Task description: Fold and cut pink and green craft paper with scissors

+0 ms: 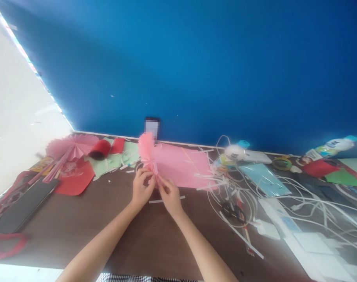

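Note:
A pleated pink paper fan (145, 147) stands upright over the table, its narrow lower part between my two hands. My left hand (143, 186) pinches the fan's base from the left, fingers curled. From the right, my right hand (169, 194) closes thumb and fingers on the same base. Behind them lies a flat pink paper sheet (181, 164). Just below my hands a thin white paper strip (163, 201) rests on the brown table (128, 243). My fingers hide the fan's lowest end.
At the left are a finished-looking pink fan (74, 147), red paper (75, 182), a red roll (100, 150) and a grey flat box (27, 207). Scissors (234, 211), white cables (319, 199), a blue packet (265, 179) and a glue bottle (232, 152) crowd the right. A blue wall (196, 70) rises behind.

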`<act>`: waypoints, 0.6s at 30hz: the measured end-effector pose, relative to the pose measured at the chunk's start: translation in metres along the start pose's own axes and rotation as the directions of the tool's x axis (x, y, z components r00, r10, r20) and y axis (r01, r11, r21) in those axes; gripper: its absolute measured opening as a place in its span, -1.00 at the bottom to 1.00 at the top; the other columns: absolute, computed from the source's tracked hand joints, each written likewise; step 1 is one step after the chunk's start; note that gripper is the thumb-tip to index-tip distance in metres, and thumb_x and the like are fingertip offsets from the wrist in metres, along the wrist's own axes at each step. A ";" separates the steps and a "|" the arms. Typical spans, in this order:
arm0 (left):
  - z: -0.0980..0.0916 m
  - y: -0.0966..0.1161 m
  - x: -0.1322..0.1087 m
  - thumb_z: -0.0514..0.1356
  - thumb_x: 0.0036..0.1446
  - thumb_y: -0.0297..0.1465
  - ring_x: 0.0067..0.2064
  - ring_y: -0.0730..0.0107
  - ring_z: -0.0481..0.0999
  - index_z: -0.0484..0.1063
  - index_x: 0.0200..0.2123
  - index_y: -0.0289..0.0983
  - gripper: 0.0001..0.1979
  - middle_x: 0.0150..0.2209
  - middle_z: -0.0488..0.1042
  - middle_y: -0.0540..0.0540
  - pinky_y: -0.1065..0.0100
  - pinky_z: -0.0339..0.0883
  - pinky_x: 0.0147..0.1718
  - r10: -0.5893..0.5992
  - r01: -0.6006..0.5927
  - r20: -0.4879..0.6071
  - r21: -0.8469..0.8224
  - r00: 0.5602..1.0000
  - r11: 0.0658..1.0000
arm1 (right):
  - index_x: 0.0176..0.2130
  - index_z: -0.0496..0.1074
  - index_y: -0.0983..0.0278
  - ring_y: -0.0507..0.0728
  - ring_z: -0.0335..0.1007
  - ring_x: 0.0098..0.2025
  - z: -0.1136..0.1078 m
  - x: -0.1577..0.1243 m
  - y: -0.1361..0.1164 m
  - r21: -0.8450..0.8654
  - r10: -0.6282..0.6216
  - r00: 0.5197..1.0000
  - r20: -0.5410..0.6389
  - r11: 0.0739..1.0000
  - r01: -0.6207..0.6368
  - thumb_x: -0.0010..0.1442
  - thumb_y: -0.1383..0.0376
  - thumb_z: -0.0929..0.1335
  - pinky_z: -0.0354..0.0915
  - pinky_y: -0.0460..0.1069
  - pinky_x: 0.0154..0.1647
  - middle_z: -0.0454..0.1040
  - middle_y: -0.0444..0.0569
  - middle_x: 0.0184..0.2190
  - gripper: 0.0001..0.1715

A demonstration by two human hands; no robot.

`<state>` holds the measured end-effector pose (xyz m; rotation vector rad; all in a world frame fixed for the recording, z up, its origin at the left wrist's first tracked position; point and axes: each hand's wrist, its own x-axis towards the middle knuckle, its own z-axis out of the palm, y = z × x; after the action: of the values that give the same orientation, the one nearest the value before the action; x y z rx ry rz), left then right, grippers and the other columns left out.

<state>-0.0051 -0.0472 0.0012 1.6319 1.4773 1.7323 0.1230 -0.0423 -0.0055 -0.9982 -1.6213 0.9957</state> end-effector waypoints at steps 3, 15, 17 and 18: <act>0.000 0.000 0.000 0.11 0.05 -0.43 -0.23 0.37 0.40 0.42 -0.33 -0.28 -0.88 -0.27 0.32 -0.12 0.33 0.40 -0.32 0.009 -0.009 -0.001 0.011 1.000 1.000 | -0.03 0.39 0.17 0.11 0.37 -0.25 0.000 0.000 0.002 -0.012 -0.031 0.999 0.013 0.999 0.031 0.18 0.26 0.24 0.38 0.00 -0.27 0.37 0.04 -0.23 -0.64; -0.002 0.003 0.006 0.12 0.06 -0.42 -0.25 0.40 0.38 0.38 -0.40 -0.28 -0.93 -0.31 0.32 -0.08 0.36 0.34 -0.32 0.083 -0.083 -0.002 0.064 0.997 0.994 | -0.23 0.46 0.23 0.12 0.39 -0.26 -0.002 0.000 -0.014 0.029 -0.015 0.996 -0.089 0.999 0.017 0.11 0.22 0.30 0.34 0.03 -0.20 0.44 0.01 -0.29 -0.77; -0.003 0.006 0.006 0.11 0.07 -0.44 -0.24 0.39 0.38 0.37 -0.39 -0.28 -0.95 -0.30 0.33 -0.09 0.36 0.33 -0.30 0.169 -0.173 0.061 0.079 0.984 0.982 | -0.18 0.41 0.25 0.10 0.40 -0.32 -0.008 0.004 -0.012 0.182 0.083 0.986 -0.142 0.982 -0.056 0.08 0.16 0.33 0.37 0.03 -0.26 0.45 0.01 -0.29 -0.69; -0.004 0.007 0.006 0.10 0.07 -0.45 -0.24 0.39 0.38 0.36 -0.37 -0.28 -0.95 -0.30 0.33 -0.09 0.35 0.32 -0.29 0.206 -0.214 0.098 0.080 0.974 0.974 | -0.16 0.38 0.26 0.08 0.39 -0.36 -0.012 0.006 -0.011 0.251 0.116 0.983 -0.143 0.965 -0.078 0.06 0.14 0.33 0.37 0.02 -0.30 0.46 -0.01 -0.32 -0.65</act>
<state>-0.0077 -0.0465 0.0109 1.9487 1.4032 1.6946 0.1315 -0.0381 0.0093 -0.9682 -1.2955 1.1240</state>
